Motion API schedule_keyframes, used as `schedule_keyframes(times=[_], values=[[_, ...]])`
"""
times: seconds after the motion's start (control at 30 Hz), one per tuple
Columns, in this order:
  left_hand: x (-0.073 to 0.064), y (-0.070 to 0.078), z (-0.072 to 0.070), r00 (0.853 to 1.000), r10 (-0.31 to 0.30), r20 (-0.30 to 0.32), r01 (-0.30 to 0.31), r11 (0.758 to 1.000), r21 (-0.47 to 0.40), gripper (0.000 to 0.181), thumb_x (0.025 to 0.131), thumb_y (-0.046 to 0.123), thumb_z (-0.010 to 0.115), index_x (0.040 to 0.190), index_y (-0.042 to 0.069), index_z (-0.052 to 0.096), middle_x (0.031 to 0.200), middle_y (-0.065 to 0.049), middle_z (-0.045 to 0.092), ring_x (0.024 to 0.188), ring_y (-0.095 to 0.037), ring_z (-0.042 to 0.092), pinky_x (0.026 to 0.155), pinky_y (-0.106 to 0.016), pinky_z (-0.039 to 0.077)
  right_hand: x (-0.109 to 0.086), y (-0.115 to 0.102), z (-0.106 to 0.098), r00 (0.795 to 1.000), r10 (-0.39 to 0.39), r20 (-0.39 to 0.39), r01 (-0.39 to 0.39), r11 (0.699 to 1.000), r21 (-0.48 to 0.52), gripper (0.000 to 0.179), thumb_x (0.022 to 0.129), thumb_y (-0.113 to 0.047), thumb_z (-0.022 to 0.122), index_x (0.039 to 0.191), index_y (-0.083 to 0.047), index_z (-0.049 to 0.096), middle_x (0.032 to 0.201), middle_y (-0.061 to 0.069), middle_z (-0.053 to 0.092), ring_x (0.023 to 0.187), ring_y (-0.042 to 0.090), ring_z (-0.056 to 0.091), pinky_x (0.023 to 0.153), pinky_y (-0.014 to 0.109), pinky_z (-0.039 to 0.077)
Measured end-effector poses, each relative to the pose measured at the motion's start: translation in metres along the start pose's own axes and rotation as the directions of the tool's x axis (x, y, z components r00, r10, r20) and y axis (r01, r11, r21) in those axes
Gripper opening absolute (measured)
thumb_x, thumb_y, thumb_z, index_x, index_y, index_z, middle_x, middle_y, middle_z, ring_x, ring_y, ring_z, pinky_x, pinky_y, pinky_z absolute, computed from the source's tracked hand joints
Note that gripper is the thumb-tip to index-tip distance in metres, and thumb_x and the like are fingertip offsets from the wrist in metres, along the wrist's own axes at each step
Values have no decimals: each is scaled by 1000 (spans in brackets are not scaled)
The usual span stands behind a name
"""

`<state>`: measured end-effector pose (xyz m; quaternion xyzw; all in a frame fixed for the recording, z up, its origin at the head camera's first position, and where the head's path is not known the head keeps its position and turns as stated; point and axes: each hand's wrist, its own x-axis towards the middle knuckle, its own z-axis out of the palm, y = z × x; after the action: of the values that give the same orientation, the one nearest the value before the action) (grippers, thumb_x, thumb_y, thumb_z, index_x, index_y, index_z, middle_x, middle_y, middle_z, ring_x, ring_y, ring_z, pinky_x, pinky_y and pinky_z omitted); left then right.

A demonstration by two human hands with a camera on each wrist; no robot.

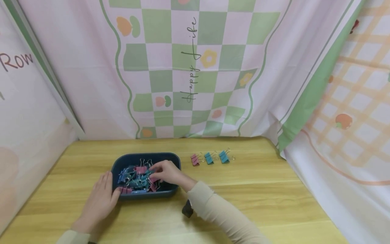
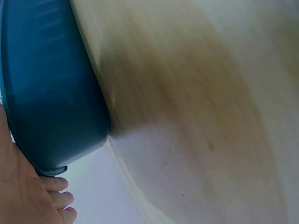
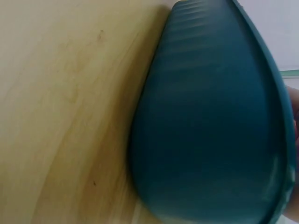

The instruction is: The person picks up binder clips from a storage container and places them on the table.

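Observation:
A dark blue plastic bin (image 1: 145, 194) holds a heap of binder clips (image 1: 137, 183) in pink, teal and blue, with silver wire handles. My left hand (image 1: 99, 198) rests against the bin's left end, fingers along the outside and thumb near the front corner. In the left wrist view that hand (image 2: 28, 196) touches the rim at the corner. Reaching over the right side, my right hand (image 1: 169, 174) has its thumb and fingertips down among the clips; I cannot tell whether they pinch one. The bin's wall (image 3: 210, 107) hides most of this hand in the right wrist view.
Right of the bin, one pink clip (image 1: 195, 160) and two teal clips, the nearer one (image 1: 209, 158) and the farther one (image 1: 224, 157), stand in a row on the wooden table (image 1: 243, 193). A small black object (image 1: 187, 209) shows beneath the right forearm. Printed curtains (image 1: 207, 84) close off the back and sides.

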<state>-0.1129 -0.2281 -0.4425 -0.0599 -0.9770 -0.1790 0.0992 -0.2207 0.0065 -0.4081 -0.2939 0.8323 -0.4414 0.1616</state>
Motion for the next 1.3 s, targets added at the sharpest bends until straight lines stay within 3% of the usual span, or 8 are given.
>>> schedule_keyframes(times=[0.27, 0.47, 0.6, 0.83, 1.3], values=[[0, 0, 0, 1000, 1, -10, -1, 1000, 0, 65, 96, 26, 41, 136, -20, 16, 140, -39, 16, 128, -52, 17, 103, -59, 16, 1, -2, 4, 1000, 2, -27, -3, 998, -66, 8, 85, -10, 66, 90, -5, 69, 77, -6, 64, 63, 4, 58, 55, 22, 52], [1, 0, 0, 1000, 2, -10, -2, 1000, 3, 66, 96, 26, 42, 136, -20, 17, 140, -39, 16, 128, -51, 17, 103, -59, 16, 2, 0, 1, 994, -78, -79, 59, 974, -216, 5, 84, -10, 67, 79, -12, 67, 73, -10, 62, 64, 0, 54, 58, 15, 46], [1, 0, -1, 1000, -2, -3, 2, 1000, 5, 66, 96, 26, 42, 136, -20, 16, 140, -38, 16, 128, -51, 16, 104, -58, 16, 1, 2, -3, 985, -128, -112, 96, 961, -261, 6, 83, -9, 67, 78, -12, 67, 73, -9, 62, 63, 0, 53, 58, 14, 45], [0, 1, -2, 1000, -3, -1, 3, 1000, 8, 66, 96, 26, 41, 136, -20, 17, 140, -39, 17, 128, -52, 17, 103, -59, 16, -4, 2, -15, 977, -160, -140, 122, 962, -245, 6, 83, -8, 67, 77, -8, 68, 74, -4, 64, 64, 2, 54, 58, 14, 47], [0, 1, -1, 1000, -9, 4, 9, 1000, -13, 65, 96, 26, 40, 136, -20, 15, 140, -39, 16, 128, -52, 16, 103, -60, 15, -13, 3, -38, 979, -63, -196, 24, 980, -195, 8, 85, -12, 65, 79, -7, 67, 75, -3, 62, 65, 6, 56, 58, 18, 48]])
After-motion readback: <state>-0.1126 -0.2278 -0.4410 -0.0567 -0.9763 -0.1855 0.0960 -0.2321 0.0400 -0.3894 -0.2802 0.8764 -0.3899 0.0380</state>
